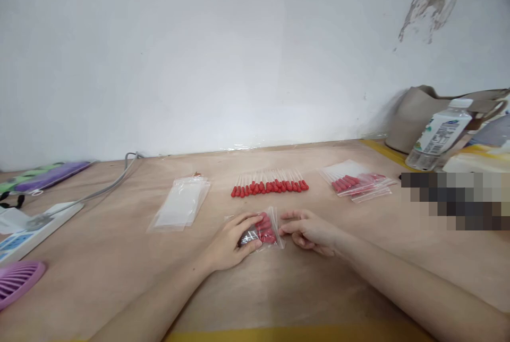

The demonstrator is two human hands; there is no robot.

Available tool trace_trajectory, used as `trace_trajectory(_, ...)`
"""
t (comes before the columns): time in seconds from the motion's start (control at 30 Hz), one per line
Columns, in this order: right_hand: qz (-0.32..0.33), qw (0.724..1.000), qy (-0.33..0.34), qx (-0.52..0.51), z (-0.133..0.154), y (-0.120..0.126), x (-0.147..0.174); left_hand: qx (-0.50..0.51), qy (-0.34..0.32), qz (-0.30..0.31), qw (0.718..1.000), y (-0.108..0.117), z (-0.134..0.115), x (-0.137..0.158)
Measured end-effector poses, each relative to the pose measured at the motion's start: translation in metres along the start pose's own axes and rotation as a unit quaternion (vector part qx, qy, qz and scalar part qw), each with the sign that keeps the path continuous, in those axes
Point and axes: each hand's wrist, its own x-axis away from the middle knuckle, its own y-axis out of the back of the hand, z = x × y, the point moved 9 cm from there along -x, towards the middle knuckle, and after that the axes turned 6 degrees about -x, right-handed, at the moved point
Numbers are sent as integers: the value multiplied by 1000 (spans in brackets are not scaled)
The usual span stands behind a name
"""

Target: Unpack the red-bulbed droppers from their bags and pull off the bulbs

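A clear zip bag (274, 230) with red-tipped sticks (266, 229) inside lies on the table in front of me. My left hand (239, 238) grips its left part, fingers along the far side and thumb along the near side. By the bag's zip edge on the right is my right hand (308, 233), its fingers loosely bent and apart, with nothing visible in them; I cannot tell whether they touch the bag. Just beyond, a row of loose white sticks with red tips (271, 186) lies side by side, tips toward me.
Flat clear bags (179, 204) are stacked at left. Filled bags (350, 181) overlap at right. Farther right stand a plastic bottle (440, 135) and a grey-brown bag (404, 119). A power strip (43, 228) with a grey cable and a pink fan (19, 281) occupy the left edge.
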Motion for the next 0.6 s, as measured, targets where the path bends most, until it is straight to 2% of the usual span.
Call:
trace_trajectory(0.13,42,998,12,40,-3,-7,-1,6,-4,-3,1000,1,-1,0)
trace_trajectory(0.23,25,995,23,92,-1,-3,-3,7,0,-3,1000,1,1,1)
trace_trajectory(0.33,24,992,61,105,8,-1,-3,7,4,-1,1000,0,2,1)
trace_trajectory(0.43,65,986,78,136,12,-4,-1,12,2,-3,1000,1,0,1)
trace_trajectory(0.5,92,969,127,190,17,-8,2,17,-1,-5,1000,2,-1,1)
trace_trajectory(0.6,89,916,289,262,35,-17,11,20,-3,-7,1000,1,-1,0)
